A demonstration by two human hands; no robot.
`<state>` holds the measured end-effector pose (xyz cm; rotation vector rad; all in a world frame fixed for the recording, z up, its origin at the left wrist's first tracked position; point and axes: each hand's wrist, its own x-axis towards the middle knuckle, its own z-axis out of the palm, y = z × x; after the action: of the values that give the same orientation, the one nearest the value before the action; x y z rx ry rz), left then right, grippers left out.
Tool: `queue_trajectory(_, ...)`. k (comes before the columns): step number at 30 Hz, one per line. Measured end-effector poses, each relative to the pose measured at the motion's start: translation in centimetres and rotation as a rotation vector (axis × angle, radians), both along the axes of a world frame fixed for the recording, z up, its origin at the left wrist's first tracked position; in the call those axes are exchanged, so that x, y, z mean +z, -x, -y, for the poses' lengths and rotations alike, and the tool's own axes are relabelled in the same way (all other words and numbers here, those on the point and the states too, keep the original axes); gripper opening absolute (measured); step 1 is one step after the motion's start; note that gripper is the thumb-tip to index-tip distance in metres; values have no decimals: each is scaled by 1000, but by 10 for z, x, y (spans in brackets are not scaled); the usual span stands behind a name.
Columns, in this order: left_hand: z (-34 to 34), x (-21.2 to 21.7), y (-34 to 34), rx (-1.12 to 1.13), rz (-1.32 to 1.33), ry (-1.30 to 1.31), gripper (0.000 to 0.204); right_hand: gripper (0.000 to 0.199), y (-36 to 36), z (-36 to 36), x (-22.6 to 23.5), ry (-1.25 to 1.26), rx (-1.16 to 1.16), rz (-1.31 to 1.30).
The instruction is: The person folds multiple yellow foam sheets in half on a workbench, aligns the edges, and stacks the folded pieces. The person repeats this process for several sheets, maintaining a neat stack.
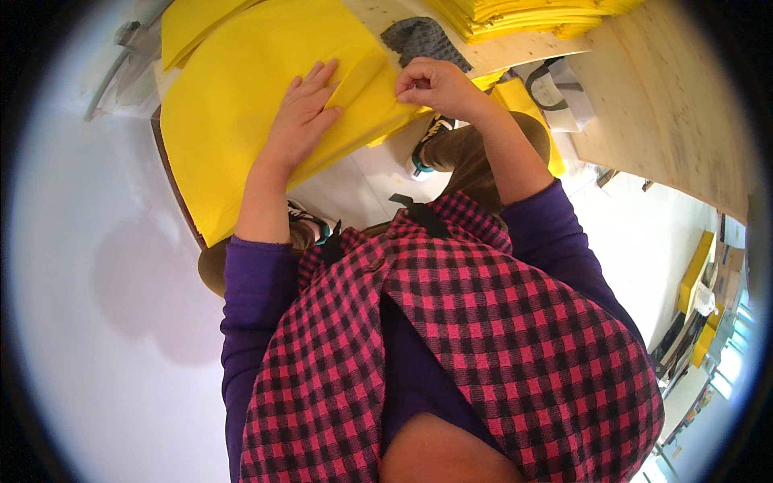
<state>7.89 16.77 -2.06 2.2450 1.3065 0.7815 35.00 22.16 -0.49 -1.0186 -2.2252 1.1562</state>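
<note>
A large yellow sheet of fabric-like material [225, 129] lies over the wooden table in front of me, its near edge hanging toward my lap. My left hand [304, 117] rests flat on it, fingers stretched out and slightly spread, beside a raised fold. Farther right, my right hand [439, 87] pinches the right edge of the yellow sheet between thumb and curled fingers. Beyond that hand lies a crumpled dark grey cloth [424, 42].
A thick stack of folded yellow pieces [523, 18] sits at the far right of the table. On the right stands a plywood panel [672, 105], with a white bag with a dark handle [561, 95] beside it. A white wall [121, 266] is close on my left.
</note>
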Motion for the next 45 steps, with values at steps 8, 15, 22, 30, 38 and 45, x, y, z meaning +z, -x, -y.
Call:
queue_trajectory(8,0,1,-1,5,-23,-1,43,11,4,-6,14,-110,29,60)
queue_trajectory(15,2,9,-3,-3,-58,15,47,16,17,-13,32,-319,83,113)
queue_trajectory(22,5,13,-4,-33,-112,-57,56,17,34,-21,49,-279,50,175)
queue_trajectory(30,1,10,0,-40,-78,38,53,33,30,-19,43,-170,-113,8)
queue_trajectory(38,2,10,-1,-30,-91,42,53,49,28,-17,11,-657,-82,-53)
queue_trajectory(45,12,24,-11,49,-115,-41,61,23,37,-17,21,-236,-23,54)
